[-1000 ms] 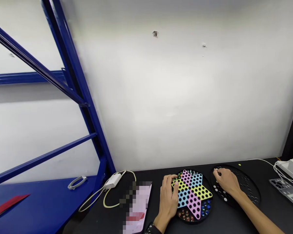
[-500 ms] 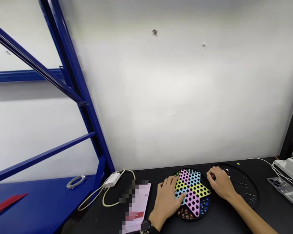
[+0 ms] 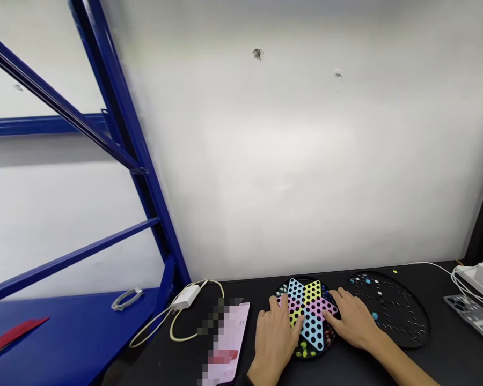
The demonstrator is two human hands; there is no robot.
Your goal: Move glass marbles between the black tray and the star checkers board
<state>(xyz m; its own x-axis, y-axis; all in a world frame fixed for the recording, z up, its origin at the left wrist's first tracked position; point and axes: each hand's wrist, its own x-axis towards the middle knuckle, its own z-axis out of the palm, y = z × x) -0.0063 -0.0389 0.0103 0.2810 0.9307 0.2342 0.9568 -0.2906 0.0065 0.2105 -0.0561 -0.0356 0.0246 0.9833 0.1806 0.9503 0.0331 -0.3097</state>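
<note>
A round black Chinese checkers board lies on the dark table with a pink, yellow and blue dotted star. Coloured marbles sit in the pockets around the star, green ones at the near side and red-brown ones at the near right. My left hand rests on the board's left side, its fingers spread and the thumb over the star. On the right side lies my right hand, fingers stretched out, thumb touching a pink point. To its right is a round black tray with a few blue marbles and small white spots.
A phone, partly pixelated, lies left of my left hand. Beyond it are a white adapter and its looped cable. A blue metal frame stands at the left. Another device and white cables lie at the far right.
My right hand has moved left from the black tray onto the board, uncovering blue marbles in the tray. The board has turned, so its star colours and marbles sit in different positions.
</note>
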